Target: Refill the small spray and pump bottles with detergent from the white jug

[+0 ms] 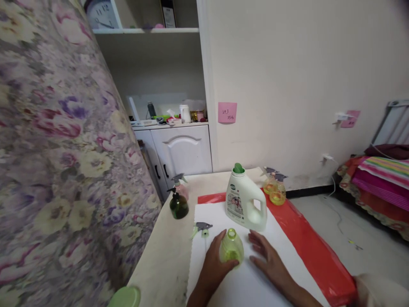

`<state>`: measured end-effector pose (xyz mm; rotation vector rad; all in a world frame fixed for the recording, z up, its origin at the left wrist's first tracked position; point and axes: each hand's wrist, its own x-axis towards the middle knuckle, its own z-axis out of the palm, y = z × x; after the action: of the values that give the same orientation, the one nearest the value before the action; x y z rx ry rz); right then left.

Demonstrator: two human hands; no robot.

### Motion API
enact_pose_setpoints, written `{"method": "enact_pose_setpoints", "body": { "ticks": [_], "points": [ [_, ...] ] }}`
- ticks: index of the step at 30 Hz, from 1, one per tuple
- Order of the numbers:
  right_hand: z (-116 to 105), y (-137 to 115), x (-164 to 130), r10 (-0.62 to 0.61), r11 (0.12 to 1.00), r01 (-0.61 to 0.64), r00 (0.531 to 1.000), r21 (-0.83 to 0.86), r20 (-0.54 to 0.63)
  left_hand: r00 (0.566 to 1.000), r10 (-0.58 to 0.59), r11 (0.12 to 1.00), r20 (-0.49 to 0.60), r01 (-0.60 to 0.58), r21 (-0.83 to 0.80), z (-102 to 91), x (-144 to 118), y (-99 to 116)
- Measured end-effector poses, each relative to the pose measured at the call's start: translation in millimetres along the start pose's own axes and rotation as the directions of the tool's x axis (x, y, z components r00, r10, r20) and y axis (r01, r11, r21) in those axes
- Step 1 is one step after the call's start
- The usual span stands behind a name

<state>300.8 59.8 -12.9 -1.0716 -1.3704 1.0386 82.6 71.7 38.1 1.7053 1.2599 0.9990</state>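
Head view. Left hand point(214, 261) is wrapped around a small green bottle point(231, 248), fingers closed on its side; the neck is open, no top fitted. The bottle stands upright on a white sheet point(255, 285). Right hand point(266, 256) lies flat on the sheet just beside the bottle, fingers spread, holding nothing.

Just beyond the held bottle, to its left: a loose spray head point(202, 229) lying on its side at the sheet's edge. Directly behind the grip: a white detergent jug point(244, 201) with green cap on, near the bottle but not touching. Further back, two yellow spray bottles point(275, 187); off to the left, a dark green pump bottle point(178, 204).

Risks, as judged: the open neck means any tilt could spill contents onto the sheet, though I cannot tell whether it holds liquid. A backward movement of the grip could knock the jug. The spray head sits close to the sheet edge and could be brushed away by the left wrist.
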Motion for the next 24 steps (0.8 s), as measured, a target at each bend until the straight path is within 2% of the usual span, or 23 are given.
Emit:
{"method": "enact_pose_setpoints", "body": {
  "ticks": [2, 4, 6, 10, 15, 19, 24],
  "points": [
    [-21.0, -10.6, 11.8, -0.023, 1.0, 0.023, 0.987, 0.0, -0.162, 1.0, 0.005, 1.0, -0.001, -0.005, -0.003, 0.7, 0.8, 0.6],
    [-40.0, -23.2, 28.5, -0.041, 0.999, 0.043, 0.946, 0.002, -0.322, 1.0, 0.003, 1.0, -0.01, -0.003, 0.0, 1.2, 1.4, 1.5],
    [-53.0, -33.8, 47.9, -0.055, 0.998, 0.05, 0.93, -0.022, -0.363, 1.0, -0.007, 1.0, -0.016, 0.007, 0.007, 1.5, 1.8, 2.5],
    [-58.8, -42.3, 85.8, -0.083, 0.996, 0.065, 0.925, -0.062, -0.37, 0.999, -0.038, 0.999, 0.002, 0.038, 0.017, 1.8, 1.1, 4.2],
    [-54.6, -41.8, 119.9, -0.061, 0.996, 0.038, 0.952, -0.081, -0.299, 0.997, -0.074, 0.997, -0.014, 0.074, -0.004, 2.6, -1.7, 1.8],
    [-54.8, -42.0, 133.4, -0.028, 0.995, 0.002, 0.963, -0.097, -0.27, 0.997, -0.046, 0.999, -0.066, 0.045, -0.016, 3.7, -1.3, -1.1],
    [-45.6, -45.9, 136.9, -0.025, 0.991, -0.012, 0.959, -0.13, -0.282, 0.995, -0.019, 1.0, -0.095, 0.021, 0.011, 1.8, 0.3, 7.1]
  ]
}}
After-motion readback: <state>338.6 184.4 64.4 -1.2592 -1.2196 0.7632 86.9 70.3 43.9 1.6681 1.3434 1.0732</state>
